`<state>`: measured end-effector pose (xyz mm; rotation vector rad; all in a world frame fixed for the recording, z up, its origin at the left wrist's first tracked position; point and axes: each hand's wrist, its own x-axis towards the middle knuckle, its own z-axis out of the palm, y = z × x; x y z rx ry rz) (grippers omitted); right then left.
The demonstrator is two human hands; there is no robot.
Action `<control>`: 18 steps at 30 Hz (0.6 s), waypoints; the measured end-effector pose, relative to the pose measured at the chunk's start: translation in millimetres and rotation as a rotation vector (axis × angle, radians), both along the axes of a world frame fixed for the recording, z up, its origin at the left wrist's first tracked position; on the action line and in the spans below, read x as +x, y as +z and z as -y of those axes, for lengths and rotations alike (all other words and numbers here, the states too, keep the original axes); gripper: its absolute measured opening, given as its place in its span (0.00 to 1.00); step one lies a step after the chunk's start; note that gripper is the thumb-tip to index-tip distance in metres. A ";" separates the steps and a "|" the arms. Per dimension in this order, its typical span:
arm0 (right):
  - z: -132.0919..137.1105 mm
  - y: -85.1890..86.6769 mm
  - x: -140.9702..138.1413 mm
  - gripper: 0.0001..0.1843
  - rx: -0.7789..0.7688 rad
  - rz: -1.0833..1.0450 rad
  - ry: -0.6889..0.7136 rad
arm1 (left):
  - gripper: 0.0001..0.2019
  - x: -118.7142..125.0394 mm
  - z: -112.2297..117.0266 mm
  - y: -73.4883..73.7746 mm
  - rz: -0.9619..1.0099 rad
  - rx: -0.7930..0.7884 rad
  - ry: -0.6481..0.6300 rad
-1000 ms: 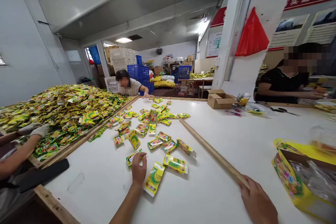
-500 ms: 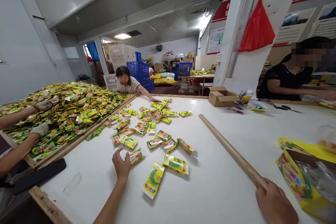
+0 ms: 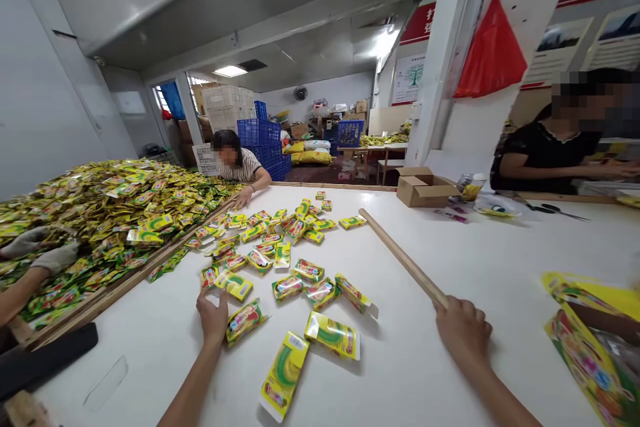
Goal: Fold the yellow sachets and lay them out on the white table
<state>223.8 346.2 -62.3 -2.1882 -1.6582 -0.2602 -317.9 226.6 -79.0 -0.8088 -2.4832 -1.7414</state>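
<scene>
My right hand is closed around the near end of a long wooden stick. The stick lies slanted over the white table, its far tip by a yellow box at the back of the scatter. My left hand rests low at the left of the small yellow-green boxes, fingers curved and apart, with nothing seen in its grip. Right beside it are a box with a red fruit print and a yellow box. Two larger-looking yellow boxes, one tilted and one crosswise, lie closer to me.
A wooden rail divides the white table from a heap of packets, where gloved hands work. Across the table a person in stripes leans in. At right are a cardboard box, scissors and an open yellow carton.
My right hand has moved left and away from me with the stick, whose tip has shifted left. My left hand has moved slightly left. The striped-shirt person's hand has drawn back toward the rail.
</scene>
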 end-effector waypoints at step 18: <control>-135.4 1.7 -108.8 0.08 -0.048 -0.024 0.387 | 0.35 -71.5 -60.4 9.9 0.129 0.104 -0.002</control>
